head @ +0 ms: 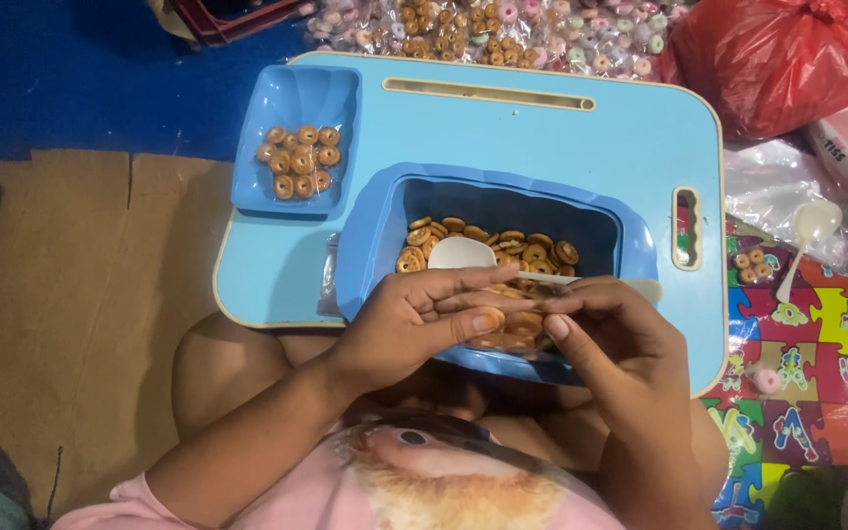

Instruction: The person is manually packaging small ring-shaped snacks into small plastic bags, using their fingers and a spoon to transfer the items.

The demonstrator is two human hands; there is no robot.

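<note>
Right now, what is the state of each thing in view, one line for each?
small clear bag: held by both hands, filled with biscuits
left hand: pinching the bag
right hand: pinching the bag
blue tub: open, partly filled with biscuits
white scoop: lying in the tub
small blue tray: holding one packed bag
red bag: tied shut

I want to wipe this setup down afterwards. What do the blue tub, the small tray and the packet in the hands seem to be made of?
Tub: looks like moulded plastic, smooth with a slight sheen on its rounded rim.
Tray: likely the same light blue plastic, glossy, with highlights on its walls.
Packet: seems thin clear film, since the biscuits show through it between the left hand and right hand.
</note>
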